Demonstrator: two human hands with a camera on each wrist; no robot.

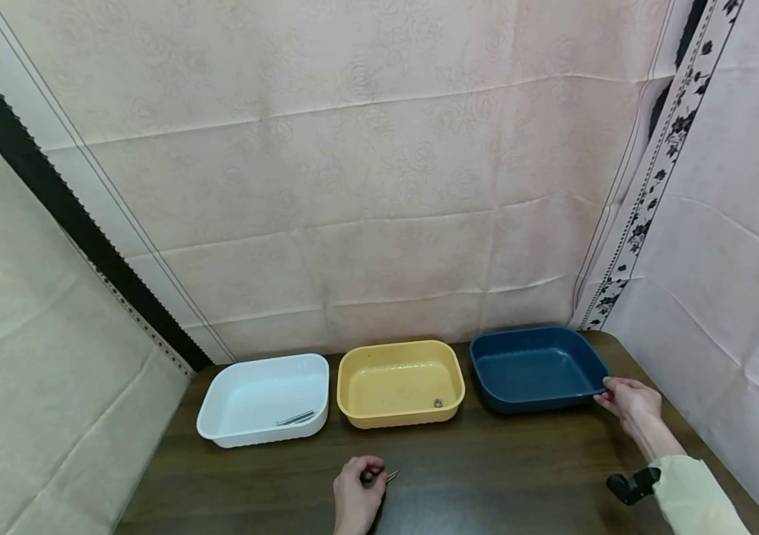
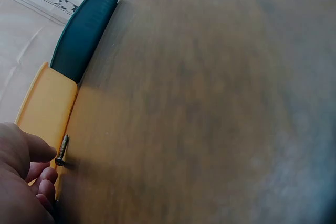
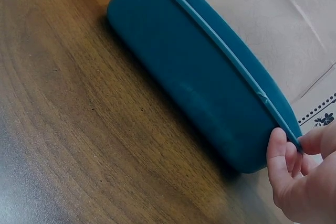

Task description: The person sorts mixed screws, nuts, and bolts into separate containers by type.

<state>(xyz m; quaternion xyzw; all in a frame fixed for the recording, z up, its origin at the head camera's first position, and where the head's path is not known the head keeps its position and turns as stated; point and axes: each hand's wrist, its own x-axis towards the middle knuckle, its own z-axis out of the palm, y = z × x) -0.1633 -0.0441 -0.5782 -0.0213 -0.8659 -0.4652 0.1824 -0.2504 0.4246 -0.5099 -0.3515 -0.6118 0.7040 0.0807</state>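
Note:
My left hand pinches a small metal screw above the table, in front of the yellow tray. Thumb and fingertips are at the screw's head, and its threaded shank sticks out, as the left wrist view shows. At the right, my right hand grips the near right corner of the blue tray, thumb at the rim and fingers against the outer side. The yellow tray has a small metal nut near its front right corner.
A white tray stands at the left, with thin metal pieces lying in its front right part. All three trays form a row along the back of the brown wooden table. Pale cloth hangs behind and at both sides.

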